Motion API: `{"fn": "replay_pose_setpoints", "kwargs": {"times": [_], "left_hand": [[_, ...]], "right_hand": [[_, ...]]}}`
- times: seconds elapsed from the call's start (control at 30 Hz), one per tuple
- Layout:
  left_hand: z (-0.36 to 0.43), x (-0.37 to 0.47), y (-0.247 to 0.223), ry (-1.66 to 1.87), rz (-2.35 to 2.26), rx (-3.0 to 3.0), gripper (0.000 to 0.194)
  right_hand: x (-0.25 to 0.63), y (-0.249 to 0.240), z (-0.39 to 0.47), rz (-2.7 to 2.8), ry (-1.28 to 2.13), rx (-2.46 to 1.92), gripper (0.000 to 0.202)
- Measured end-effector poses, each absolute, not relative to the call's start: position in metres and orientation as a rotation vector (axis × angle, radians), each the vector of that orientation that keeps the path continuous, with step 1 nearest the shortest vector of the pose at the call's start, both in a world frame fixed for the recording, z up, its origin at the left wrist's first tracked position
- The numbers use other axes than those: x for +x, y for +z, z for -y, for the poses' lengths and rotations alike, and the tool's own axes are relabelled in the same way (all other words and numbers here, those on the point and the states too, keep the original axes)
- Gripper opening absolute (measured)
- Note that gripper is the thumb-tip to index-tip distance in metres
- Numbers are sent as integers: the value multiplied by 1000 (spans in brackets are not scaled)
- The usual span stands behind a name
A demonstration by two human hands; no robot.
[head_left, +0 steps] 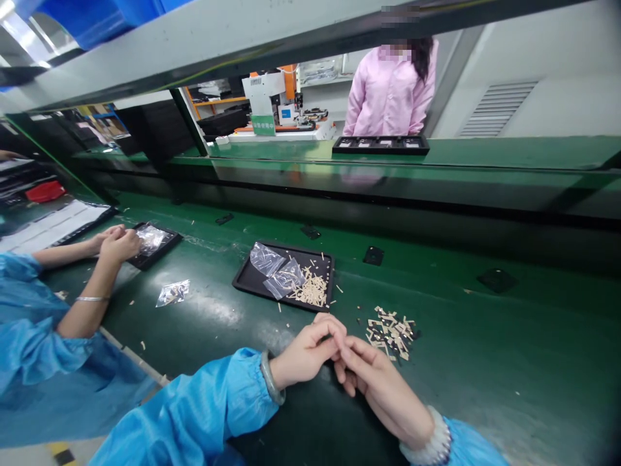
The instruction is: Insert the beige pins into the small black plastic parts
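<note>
Green matting covers the bench [485, 362], which runs across the frame with a raised green conveyor ledge behind it. At lower centre, the left hand [306, 353] and the right hand [373, 378] are brought together, fingertips touching; the fingers are curled closed as if pinching something small between them, but what is gripped cannot be told. Just to the right of the hands, a loose pile of small tan parts [391, 330] is seen lying on the bench. Above the hands, a black tray [252, 279] is set flat, holding two clear plastic bags [276, 272] and a second heap of tan pieces [312, 290]. At left, a co-worker's hands [114, 243] in blue sleeves are held over another black tray [162, 249], with a small clear bag [173, 292] lying near. At upper centre, a person in a pink coat [391, 90] is stood behind a long dark tray [381, 145].
</note>
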State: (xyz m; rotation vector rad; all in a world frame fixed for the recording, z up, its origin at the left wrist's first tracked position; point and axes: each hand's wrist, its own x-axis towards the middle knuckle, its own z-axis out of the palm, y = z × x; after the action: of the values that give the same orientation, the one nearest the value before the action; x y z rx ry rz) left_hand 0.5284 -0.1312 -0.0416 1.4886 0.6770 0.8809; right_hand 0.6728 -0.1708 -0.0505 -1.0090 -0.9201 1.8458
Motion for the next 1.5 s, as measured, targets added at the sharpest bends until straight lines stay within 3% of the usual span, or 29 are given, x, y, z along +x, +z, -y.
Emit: {"fn": "replay_pose_setpoints", "kwargs": {"times": [0.23,0.43,0.73,0.93,1.5], "left_hand": [[132,527,-47,907,-562,1315,25],[124,522,-38,1028,-954,1267,23],[120,514,-27,1166,-1212,1631,11],[113,504,-19,1285,-1335,1789,10],[107,483,-11,1015,-1343,2401,19]], "right_hand": [[669,-56,171,1002,1691,-1130,31],[676,-39,154,1269,1260,-1367,28],[657,-34,134,1420,1128,-1313,23],[650,-27,121,1729,562,-1143,8],[646,-17,106,2142,97,-1128,12]]}}
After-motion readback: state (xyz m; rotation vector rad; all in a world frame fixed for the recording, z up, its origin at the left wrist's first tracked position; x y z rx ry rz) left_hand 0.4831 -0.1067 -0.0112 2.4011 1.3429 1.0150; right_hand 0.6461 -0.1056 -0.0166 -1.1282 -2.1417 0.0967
